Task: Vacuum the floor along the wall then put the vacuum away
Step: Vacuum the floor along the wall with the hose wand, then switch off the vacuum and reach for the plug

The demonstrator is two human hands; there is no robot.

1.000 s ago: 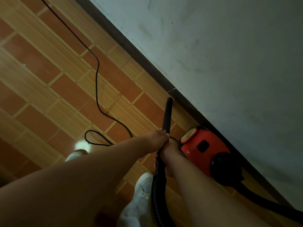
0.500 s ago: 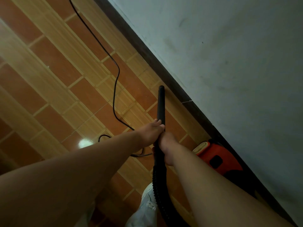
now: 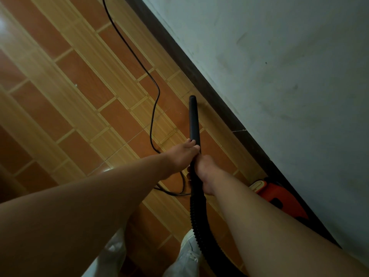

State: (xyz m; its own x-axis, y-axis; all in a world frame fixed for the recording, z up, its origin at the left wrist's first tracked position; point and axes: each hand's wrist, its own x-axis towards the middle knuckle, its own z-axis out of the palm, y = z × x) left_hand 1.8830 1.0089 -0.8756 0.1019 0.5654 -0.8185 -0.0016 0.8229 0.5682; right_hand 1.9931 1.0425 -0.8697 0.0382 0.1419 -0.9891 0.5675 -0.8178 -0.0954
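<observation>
A black vacuum nozzle tube (image 3: 194, 118) points at the tiled floor close to the dark skirting (image 3: 217, 100) of the pale wall (image 3: 279, 76). My left hand (image 3: 182, 154) grips the tube's lower end from the left. Just behind it my right hand (image 3: 205, 170) grips the start of the ribbed black hose (image 3: 197, 216). The hose runs down between my forearms. The red vacuum body (image 3: 279, 200) sits on the floor against the skirting, partly hidden by my right forearm.
The black power cord (image 3: 153, 108) snakes over the orange and tan floor tiles (image 3: 79, 80) left of the nozzle and loops under my left wrist. My white shoes (image 3: 185, 256) show at the bottom edge, beside the hose.
Both hands have pushed the nozzle forward along the wall. The red vacuum body has dropped back toward the lower right of the view, and more of it is hidden by my right arm.
</observation>
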